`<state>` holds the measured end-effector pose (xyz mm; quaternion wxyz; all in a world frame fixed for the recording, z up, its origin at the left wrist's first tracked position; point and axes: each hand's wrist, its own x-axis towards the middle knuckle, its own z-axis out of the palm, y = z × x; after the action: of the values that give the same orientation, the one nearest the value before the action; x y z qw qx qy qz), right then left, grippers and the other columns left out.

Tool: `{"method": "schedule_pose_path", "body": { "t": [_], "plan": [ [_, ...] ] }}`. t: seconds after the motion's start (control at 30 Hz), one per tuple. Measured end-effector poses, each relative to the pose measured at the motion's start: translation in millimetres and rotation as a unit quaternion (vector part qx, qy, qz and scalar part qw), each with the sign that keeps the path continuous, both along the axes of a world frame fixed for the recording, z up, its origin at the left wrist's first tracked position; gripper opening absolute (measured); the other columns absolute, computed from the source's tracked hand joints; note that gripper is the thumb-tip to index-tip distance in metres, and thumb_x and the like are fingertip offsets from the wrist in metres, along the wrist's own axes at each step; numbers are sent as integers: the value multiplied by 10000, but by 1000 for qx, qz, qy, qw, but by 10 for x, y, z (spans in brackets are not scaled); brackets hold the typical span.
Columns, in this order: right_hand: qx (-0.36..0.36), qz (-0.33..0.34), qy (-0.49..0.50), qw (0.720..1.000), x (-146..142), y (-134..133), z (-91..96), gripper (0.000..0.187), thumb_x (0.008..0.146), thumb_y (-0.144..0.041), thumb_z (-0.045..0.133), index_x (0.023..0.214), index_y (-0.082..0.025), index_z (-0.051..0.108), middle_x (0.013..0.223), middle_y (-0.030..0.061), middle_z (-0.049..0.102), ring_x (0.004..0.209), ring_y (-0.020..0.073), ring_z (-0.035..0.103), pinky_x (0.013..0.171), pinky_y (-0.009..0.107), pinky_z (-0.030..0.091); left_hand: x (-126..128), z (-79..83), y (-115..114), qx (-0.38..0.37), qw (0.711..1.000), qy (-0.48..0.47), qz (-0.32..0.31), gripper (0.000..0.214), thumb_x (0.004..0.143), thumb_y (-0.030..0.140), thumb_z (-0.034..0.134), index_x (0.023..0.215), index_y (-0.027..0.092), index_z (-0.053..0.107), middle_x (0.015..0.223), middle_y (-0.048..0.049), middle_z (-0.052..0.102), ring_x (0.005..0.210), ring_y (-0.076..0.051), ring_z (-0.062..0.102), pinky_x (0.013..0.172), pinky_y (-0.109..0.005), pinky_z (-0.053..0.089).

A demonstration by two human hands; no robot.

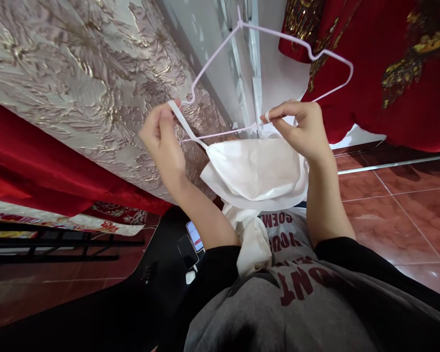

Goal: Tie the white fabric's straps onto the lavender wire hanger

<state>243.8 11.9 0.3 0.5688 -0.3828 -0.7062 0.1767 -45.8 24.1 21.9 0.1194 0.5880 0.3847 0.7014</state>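
Observation:
A white garment with thin straps (256, 168) hangs between my hands, its wide top edge bulging outward and its lower part falling against my shirt. My left hand (163, 132) is closed, pinching one white strap (185, 122) beside the left shoulder of a pale lilac wire hanger (278, 33). On the other side, my right hand (302, 122) pinches a small loop of white strap (267, 116) between thumb and fingertips. The hanger's lower bar runs behind the garment's top edge. Its hook leaves the picture at the top.
At left hangs a shiny, textured pinkish fabric (95, 73), with red cloth (51, 161) below it. Red garments with gold sequins (388, 68) hang at right. Two phones (187, 252) lie on a black surface (143, 293). The floor has reddish tiles (407, 205).

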Motion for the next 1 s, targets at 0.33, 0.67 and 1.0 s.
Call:
{"method": "schedule_pose_path", "body": {
  "t": [0.33,0.67,1.0],
  "plan": [
    [22,21,1,1000,21,80,-85,207,921,-136,707,931,-286,850,1018,19,870,1029,255,798,1093,514,651,22,216,346,-93,992,74,32,569,1139,545,704,681,209,676,685,-31,625,690,-203,577,763,-365,463],
    [47,19,0,999,-63,134,-175,136,994,-263,728,1060,-302,841,1099,47,857,1106,277,795,1107,524,647,388,-589,180,-78,949,-300,-54,535,1099,760,580,1088,229,649,1076,-109,731,1185,-263,746,1049,-379,614],
    [203,-163,230,938,635,690,-549,328,937,-395,832,1228,-248,793,1287,137,760,1228,310,764,1152,564,599,264,-577,137,-67,955,-277,-84,522,1046,758,688,978,245,620,1034,-104,764,1052,-263,789,1003,-399,667]
  ]
}}
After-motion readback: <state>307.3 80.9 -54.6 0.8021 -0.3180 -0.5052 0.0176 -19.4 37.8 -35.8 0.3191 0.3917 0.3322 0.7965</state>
